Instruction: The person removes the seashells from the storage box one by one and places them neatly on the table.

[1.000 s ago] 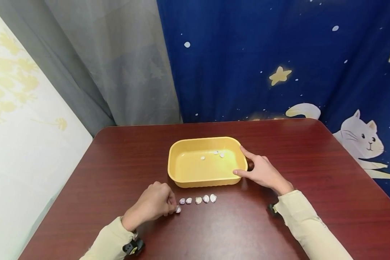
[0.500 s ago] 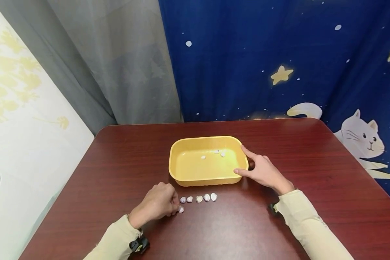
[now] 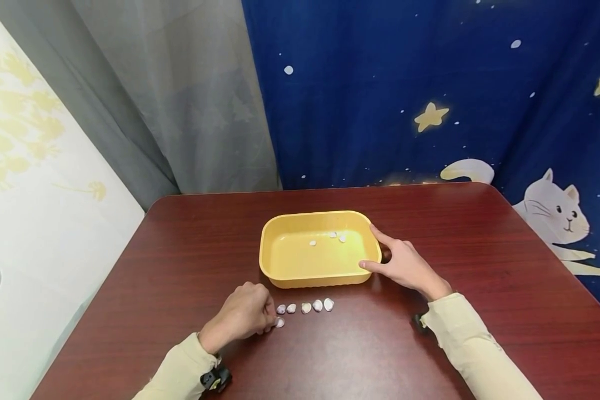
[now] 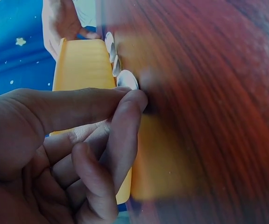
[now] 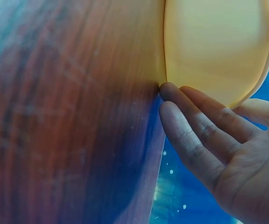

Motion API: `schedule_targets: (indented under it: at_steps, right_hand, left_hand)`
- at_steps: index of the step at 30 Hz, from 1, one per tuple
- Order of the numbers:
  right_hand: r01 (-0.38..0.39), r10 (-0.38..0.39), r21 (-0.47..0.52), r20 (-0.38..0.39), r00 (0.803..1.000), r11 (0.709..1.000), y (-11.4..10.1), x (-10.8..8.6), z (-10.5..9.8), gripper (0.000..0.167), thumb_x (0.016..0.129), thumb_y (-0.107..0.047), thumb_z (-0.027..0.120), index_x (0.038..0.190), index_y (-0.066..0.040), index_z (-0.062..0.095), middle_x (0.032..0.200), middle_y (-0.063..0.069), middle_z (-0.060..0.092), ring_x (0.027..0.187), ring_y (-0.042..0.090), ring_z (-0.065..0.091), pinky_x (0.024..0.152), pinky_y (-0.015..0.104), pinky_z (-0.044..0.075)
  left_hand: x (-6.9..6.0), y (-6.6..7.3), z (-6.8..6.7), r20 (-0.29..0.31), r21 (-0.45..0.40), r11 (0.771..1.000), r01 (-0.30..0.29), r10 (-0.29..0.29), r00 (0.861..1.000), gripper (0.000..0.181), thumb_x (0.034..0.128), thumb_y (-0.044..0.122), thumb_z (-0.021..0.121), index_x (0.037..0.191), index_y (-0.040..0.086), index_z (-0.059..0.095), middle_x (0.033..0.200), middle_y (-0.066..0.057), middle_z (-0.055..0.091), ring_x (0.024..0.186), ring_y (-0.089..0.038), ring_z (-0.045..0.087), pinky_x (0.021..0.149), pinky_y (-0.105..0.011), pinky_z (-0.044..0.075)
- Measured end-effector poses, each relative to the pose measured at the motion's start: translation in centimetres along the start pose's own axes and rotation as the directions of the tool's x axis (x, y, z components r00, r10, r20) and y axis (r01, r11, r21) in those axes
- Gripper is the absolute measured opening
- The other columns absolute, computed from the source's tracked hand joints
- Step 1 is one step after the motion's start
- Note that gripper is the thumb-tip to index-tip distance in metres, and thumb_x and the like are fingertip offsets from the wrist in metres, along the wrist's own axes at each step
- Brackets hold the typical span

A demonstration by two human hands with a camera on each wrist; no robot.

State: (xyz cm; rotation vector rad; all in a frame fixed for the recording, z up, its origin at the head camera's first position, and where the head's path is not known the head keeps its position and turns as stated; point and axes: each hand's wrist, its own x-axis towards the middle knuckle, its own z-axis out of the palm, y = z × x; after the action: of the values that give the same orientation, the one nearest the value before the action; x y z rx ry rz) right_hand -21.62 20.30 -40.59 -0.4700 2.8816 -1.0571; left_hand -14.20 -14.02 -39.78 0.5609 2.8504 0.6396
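Note:
My left hand (image 3: 245, 314) pinches a small pale seashell (image 3: 280, 322) between thumb and fingertip, down at the tabletop. In the left wrist view the shell (image 4: 127, 79) shows past the fingertips. Just beyond it lies a row of several seashells (image 3: 306, 308), in front of a yellow plastic basin (image 3: 320, 279). At the basin's right end my right hand (image 3: 405, 261) holds the rim, thumb over the edge. The right wrist view shows its fingers (image 5: 190, 144) against the basin's outer wall (image 5: 204, 46). Three small white shells (image 3: 333, 235) lie inside the basin.
The dark red wooden table (image 3: 180, 250) ends at a rounded back edge, with a grey curtain (image 3: 195, 111) and a blue starry curtain (image 3: 380, 111) behind it. A white panel (image 3: 40, 222) stands along the left.
My left hand has shifted slightly right with the pinched seashell, bringing it below the left end of the row. The right hand and the basin have stayed put.

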Motion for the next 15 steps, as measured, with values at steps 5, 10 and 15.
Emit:
schedule_targets:
  at_steps: [5, 10, 15]
  right_hand:
    - [0.002, -0.002, -0.003, 0.000, 1.000, 1.000, -0.05, -0.03, -0.01, 0.100, 0.082, -0.053, 0.077, 0.158, -0.012, 0.028, 0.118, 0.009, 0.074, 0.089, 0.011, 0.065, 0.082, 0.031, 0.048]
    - [-0.002, 0.002, -0.003, -0.010, 1.000, 1.000, -0.10, -0.08, -0.08, 0.100, 0.081, -0.053, 0.078, 0.158, -0.011, 0.029, 0.121, 0.011, 0.072, 0.090, 0.012, 0.066, 0.084, 0.032, 0.049]
    - [-0.005, 0.004, -0.011, -0.007, 1.000, 1.000, -0.13, -0.12, -0.05, 0.100, 0.082, -0.053, 0.078, 0.158, -0.011, 0.028, 0.119, 0.011, 0.073, 0.088, 0.013, 0.064, 0.081, 0.030, 0.047]
  left_hand:
    - [-0.07, 0.00, 0.02, -0.007, -0.003, 1.000, -0.003, 0.003, 1.000, 0.030, 0.0743, 0.005, 0.074, 0.051, 0.021, 0.065, 0.042, 0.012, 0.055, 0.040, 0.000, 0.049, 0.046, -0.024, 0.040]
    - [-0.05, 0.05, -0.02, -0.007, -0.013, 1.000, -0.005, 0.005, 1.000, 0.031, 0.0772, 0.009, 0.078, 0.052, 0.021, 0.065, 0.042, 0.013, 0.056, 0.040, 0.000, 0.050, 0.047, -0.024, 0.041]
    - [-0.13, 0.11, -0.02, 0.008, -0.027, 1.000, -0.004, 0.005, 1.000, 0.030, 0.0799, 0.017, 0.082, 0.054, 0.022, 0.067, 0.044, 0.013, 0.057, 0.044, -0.003, 0.052, 0.050, -0.024, 0.042]
